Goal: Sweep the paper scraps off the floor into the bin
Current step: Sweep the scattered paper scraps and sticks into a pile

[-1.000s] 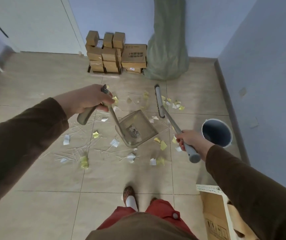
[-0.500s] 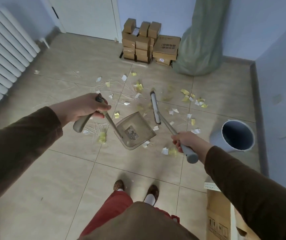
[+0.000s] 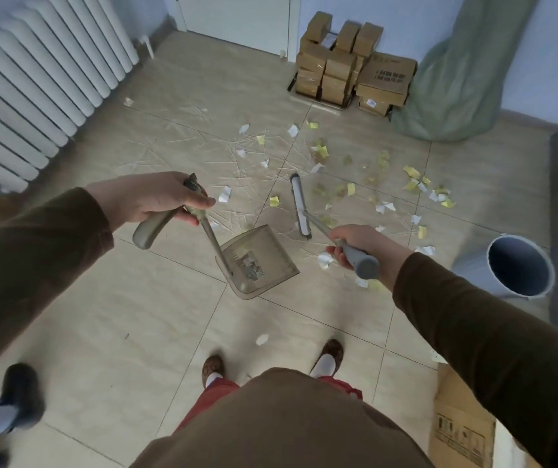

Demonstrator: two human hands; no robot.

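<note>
White and yellow paper scraps [image 3: 384, 207] lie scattered over the tiled floor ahead, with several thin sticks among them. My left hand [image 3: 156, 199] grips the long handle of a translucent brown dustpan [image 3: 257, 261], which hangs tilted just above the floor in front of my feet. My right hand [image 3: 355, 243] holds the grey handle of a broom, whose head [image 3: 299, 206] rests among the scraps beside the pan. The round grey bin [image 3: 521, 270] stands open at the right, near the wall.
A white radiator [image 3: 34, 86] lines the left wall. Stacked cardboard boxes [image 3: 348, 69] and a green sack [image 3: 460, 79] stand at the back. Another carton [image 3: 463, 430] sits at lower right. A second person's dark shoe [image 3: 22, 393] shows at lower left.
The view has swung left and back, bringing the radiator into sight. Dustpan and broom stay held in front of me; my feet have shifted and another person's shoe appeared at lower left.
</note>
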